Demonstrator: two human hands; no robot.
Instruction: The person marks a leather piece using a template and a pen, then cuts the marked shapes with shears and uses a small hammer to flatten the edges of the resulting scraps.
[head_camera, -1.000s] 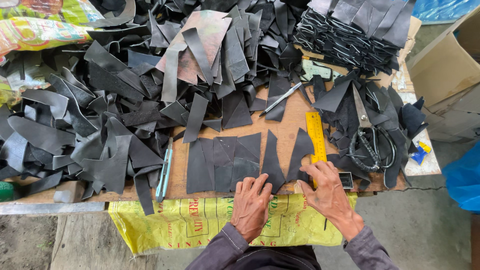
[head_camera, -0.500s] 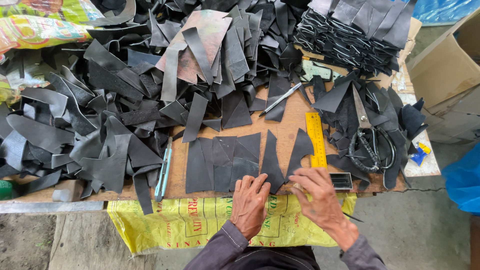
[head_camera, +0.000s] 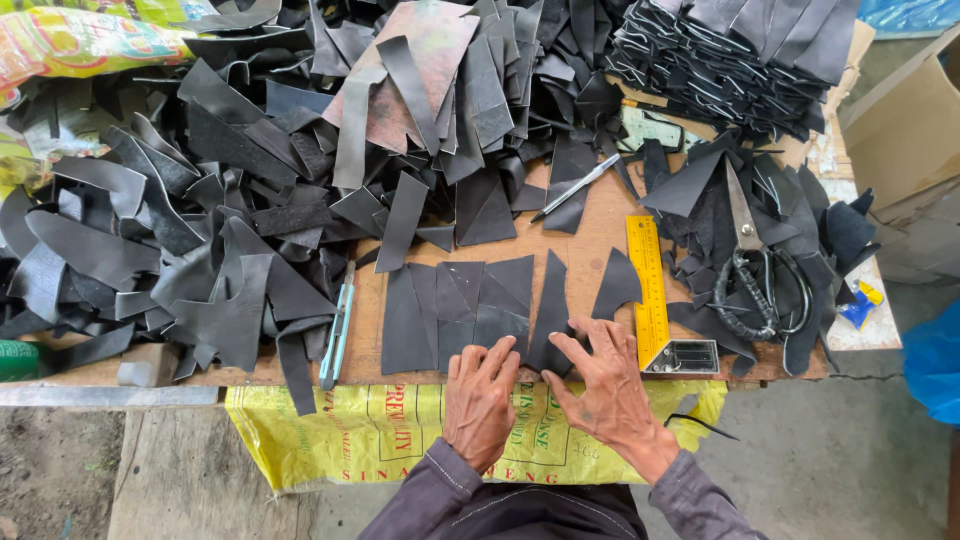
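Head view: your left hand (head_camera: 482, 403) lies flat, fingers spread, on the dark leather pieces (head_camera: 470, 310) at the board's (head_camera: 600, 215) front edge — your right hand (head_camera: 600, 385) presses beside it, open too, near the yellow ruler (head_camera: 647, 285).

The scene is lit evenly by soft daylight, only faint shadows are cast, dull sheen is seen on black scraps (head_camera: 230, 300) toward 9 o'clock, focus is kept sharp, and slight edge bending is noticed.
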